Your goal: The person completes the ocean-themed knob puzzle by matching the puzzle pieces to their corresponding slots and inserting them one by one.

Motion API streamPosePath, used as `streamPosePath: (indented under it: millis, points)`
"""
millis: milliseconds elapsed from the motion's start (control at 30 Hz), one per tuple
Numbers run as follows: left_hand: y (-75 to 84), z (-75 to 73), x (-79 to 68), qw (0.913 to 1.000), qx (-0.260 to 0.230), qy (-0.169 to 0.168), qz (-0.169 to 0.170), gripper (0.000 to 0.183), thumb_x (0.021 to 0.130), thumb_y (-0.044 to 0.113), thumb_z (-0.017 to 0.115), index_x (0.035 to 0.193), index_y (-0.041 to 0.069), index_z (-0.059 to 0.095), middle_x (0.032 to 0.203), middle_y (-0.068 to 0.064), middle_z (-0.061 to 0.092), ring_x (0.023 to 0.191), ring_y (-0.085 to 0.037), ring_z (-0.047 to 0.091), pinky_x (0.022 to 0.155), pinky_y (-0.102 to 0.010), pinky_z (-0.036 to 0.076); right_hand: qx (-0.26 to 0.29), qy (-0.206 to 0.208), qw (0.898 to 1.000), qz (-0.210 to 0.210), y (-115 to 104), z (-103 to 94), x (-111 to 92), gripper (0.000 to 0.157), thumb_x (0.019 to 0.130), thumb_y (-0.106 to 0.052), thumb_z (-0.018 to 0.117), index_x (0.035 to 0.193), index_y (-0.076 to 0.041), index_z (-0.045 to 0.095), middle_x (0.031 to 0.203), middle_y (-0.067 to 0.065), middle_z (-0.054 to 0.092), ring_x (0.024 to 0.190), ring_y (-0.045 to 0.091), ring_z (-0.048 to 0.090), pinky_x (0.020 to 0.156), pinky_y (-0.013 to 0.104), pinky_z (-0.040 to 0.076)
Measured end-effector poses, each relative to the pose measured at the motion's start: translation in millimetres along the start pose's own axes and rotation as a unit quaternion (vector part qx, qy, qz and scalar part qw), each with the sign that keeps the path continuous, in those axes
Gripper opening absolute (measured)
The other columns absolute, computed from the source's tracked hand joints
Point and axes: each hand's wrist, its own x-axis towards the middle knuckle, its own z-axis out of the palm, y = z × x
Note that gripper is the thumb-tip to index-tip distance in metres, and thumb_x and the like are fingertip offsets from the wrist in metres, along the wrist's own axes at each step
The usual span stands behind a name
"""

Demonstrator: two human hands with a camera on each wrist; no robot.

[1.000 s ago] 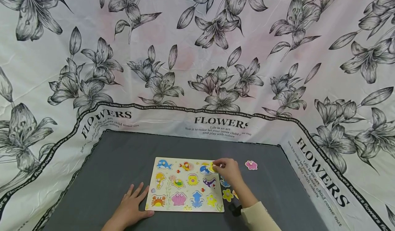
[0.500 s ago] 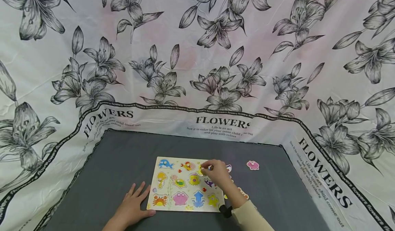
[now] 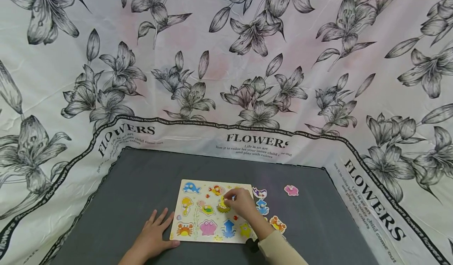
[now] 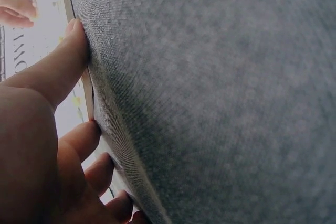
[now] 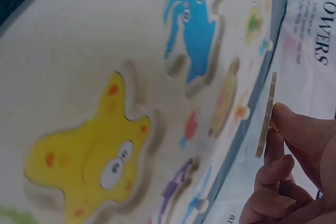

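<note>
My right hand [image 3: 242, 206] pinches a yellow puzzle piece [image 3: 222, 204] over the middle of the pale puzzle board [image 3: 205, 183]. In the right wrist view this thin piece [image 5: 267, 114] stands edge-on between thumb and fingers, and its printed face is hidden. It overlaps the yellow octopus picture in the head view. My left hand [image 3: 150, 233] lies spread at the board's left side, with the thumb at the near left corner. Thumb and fingertips touch the board's edge in the left wrist view. A yellow starfish picture [image 5: 107, 156] shows in a recess.
Loose pieces lie right of the board: a purple whale [image 3: 260, 193], a blue squid [image 3: 262, 207], an orange crab [image 3: 277, 224] and, farther off, a pink shell [image 3: 291, 190]. A flowered cloth [image 3: 255, 147] rises behind the dark grey tabletop [image 3: 148, 178].
My right hand has carried the yellow piece left and nearer, from the board's far right corner to its middle. The whale and squid pieces now show beside the arm. My left hand keeps its place.
</note>
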Motion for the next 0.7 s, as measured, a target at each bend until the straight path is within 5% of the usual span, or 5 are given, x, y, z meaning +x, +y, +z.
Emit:
streamPosePath:
  millis: [700]
  points:
    - [3.0,-2.5,-3.0,1.0000,-0.002,0.000,-0.002,0.104,0.070,0.063,0.082,0.154,0.015,0.045,0.164,-0.018,0.030,0.150,-0.054,0.012,0.114,-0.074,0.019,-0.014,-0.053,0.998,0.038,7,17.3,8,0.004,0.086,-0.014,0.081,0.088,-0.015,0.078,0.083,-0.004,0.066,0.073,0.014,0.056,0.066,0.030,0.051]
